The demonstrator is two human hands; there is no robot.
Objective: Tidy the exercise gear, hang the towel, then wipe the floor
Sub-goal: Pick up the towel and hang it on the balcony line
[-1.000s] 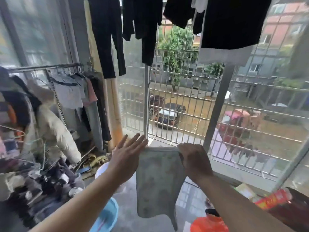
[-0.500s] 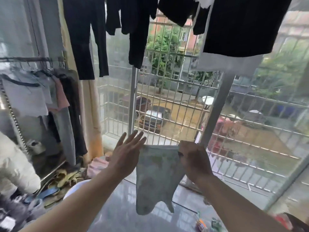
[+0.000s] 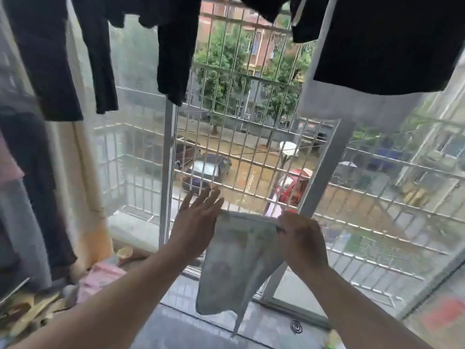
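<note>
A small pale grey towel (image 3: 236,260) hangs in front of me at the balcony window, its top edge stretched between my two hands. My right hand (image 3: 300,238) grips the towel's upper right corner with closed fingers. My left hand (image 3: 196,222) holds the upper left corner near the thumb, with the fingers spread and pointing up toward the window grille. The towel's lower edge dangles above the tiled sill. I cannot tell whether the towel's top edge rests on a line or rail.
White window bars (image 3: 241,152) and a vertical frame post (image 3: 168,172) stand just behind the towel. Dark clothes (image 3: 173,46) hang overhead. More garments on a rack (image 3: 32,185) fill the left side, with slippers and clutter (image 3: 32,313) on the floor below.
The view has tilted upward and rightward, so the floor clutter and basin dropped out of sight. Both hands rose slightly with the towel and kept the same hold.
</note>
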